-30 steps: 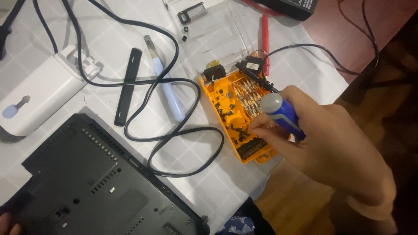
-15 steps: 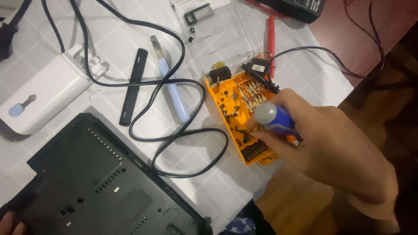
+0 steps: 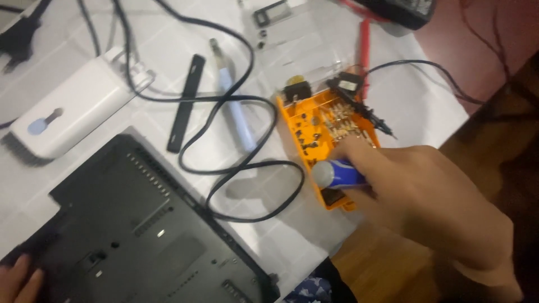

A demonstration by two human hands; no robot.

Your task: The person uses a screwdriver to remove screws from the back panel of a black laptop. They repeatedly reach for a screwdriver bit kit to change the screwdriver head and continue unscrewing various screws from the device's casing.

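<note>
A blue-handled screwdriver (image 3: 337, 174) was gripped in the right hand (image 3: 426, 207), held over the orange bit case (image 3: 323, 137) on the white worktop (image 3: 432, 106). The left hand (image 3: 19, 278) was laid, fingers extended, against the corner of the black laptop base (image 3: 140, 230).

An orange bit case (image 3: 314, 134), a blue-and-grey screwdriver handle (image 3: 337, 174), a black cable (image 3: 236, 168), a white cloth (image 3: 426, 101).

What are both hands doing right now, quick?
Left hand: only fingertips show, resting on the black laptop base; grip cannot be told.
Right hand: closed around a blue-handled screwdriver over the orange bit case.
</note>
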